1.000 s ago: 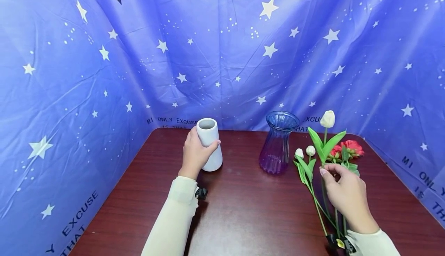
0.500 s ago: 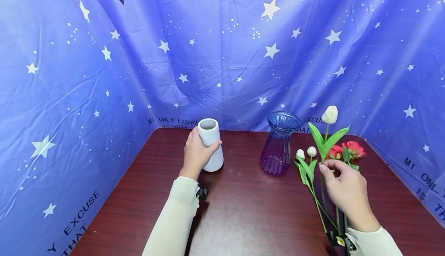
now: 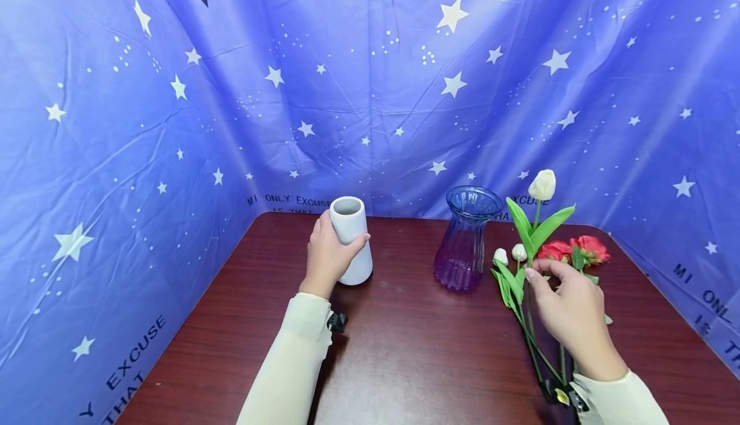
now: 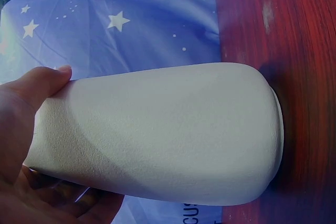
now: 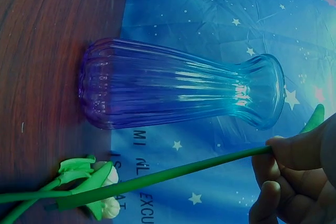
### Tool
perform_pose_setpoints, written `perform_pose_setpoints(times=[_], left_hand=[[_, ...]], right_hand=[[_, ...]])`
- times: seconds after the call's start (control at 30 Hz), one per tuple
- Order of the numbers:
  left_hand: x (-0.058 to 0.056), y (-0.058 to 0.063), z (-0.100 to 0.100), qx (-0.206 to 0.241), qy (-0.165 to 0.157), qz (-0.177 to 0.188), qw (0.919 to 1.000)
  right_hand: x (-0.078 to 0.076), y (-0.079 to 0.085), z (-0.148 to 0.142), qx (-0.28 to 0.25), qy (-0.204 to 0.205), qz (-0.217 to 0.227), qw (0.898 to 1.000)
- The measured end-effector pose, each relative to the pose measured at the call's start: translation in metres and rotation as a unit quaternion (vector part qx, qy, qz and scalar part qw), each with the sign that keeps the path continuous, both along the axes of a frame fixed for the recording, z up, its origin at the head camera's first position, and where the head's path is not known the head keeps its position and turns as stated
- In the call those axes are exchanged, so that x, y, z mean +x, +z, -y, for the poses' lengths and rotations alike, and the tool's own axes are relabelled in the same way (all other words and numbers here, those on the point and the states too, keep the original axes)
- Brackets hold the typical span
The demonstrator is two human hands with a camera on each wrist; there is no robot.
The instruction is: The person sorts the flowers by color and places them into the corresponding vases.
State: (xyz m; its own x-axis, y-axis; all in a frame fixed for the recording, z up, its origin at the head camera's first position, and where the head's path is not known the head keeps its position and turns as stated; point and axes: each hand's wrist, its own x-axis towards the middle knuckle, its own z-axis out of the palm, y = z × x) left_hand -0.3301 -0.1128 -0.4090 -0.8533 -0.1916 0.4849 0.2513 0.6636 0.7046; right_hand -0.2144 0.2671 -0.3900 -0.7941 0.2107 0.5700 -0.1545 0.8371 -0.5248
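A white tapered vase [image 3: 357, 255] stands upright on the table, and my left hand [image 3: 331, 255] grips it round its upper part. In the left wrist view the thumb lies along one side of the vase [image 4: 168, 135], the fingers along the other. My right hand [image 3: 572, 316] pinches the green stem [image 5: 194, 167] of a white tulip [image 3: 542, 185] just below its leaves, bloom up. Beside that hand lie smaller white tulips [image 3: 519, 253] and red flowers [image 3: 590, 248]. The ribbed glass vase [image 3: 459, 251], blue above and purple below, stands between the hands, touched by neither.
The dark red wooden table [image 3: 405, 361] bears everything. A blue curtain [image 3: 370, 91] with white stars encloses its back and sides. Long stems [image 3: 534, 348] run toward the near right, partly hidden by the right hand and sleeve.
My right hand has risen slightly and shifted a little left, lifting the white tulip with it. The left hand keeps its grip on the white vase.
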Motion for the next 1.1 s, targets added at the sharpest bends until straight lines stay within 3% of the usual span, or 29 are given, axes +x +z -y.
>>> perform_pose_setpoints(times=[1.1], left_hand=[[0.001, 0.001, 0.000, 0.003, -0.003, 0.006, 1.0000]], right_hand=[[-0.010, 0.029, 0.039, -0.014, 0.033, -0.052, 0.998]])
